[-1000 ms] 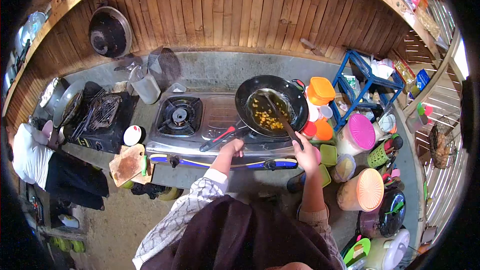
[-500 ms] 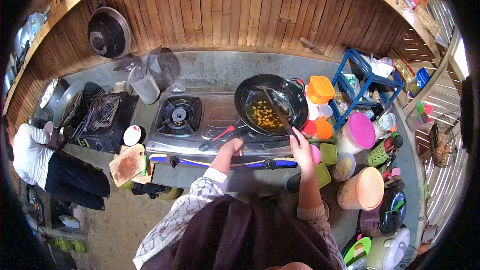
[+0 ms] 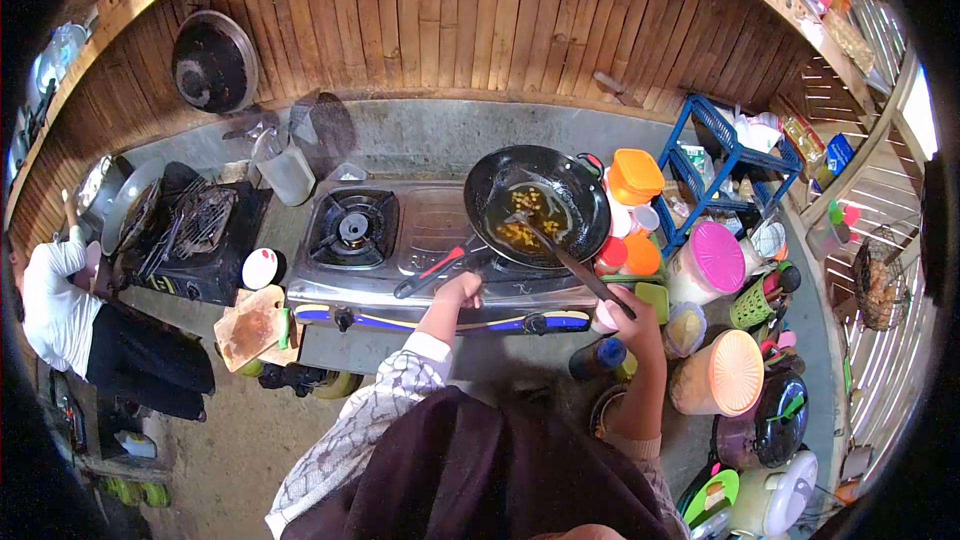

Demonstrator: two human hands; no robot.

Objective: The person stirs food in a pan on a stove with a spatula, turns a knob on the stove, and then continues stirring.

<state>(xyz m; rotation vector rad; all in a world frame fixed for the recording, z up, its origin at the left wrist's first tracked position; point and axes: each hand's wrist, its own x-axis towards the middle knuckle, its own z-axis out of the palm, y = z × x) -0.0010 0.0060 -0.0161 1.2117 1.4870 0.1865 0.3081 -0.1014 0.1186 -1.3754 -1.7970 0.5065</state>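
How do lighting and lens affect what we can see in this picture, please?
Head view: wide-angle distortion bows the bamboo wall, and the corners go black; daylight burns out gaps in the slatted wall; pale glare marks the stove and the pan; shade dims the area below the stove.

Part of the stove (image 3: 440, 210) is hidden by the wok (image 3: 590, 202). The yellow pieces (image 3: 513, 235) are too small to be identified. The other person (image 3: 62, 305) is partly cut off at left.
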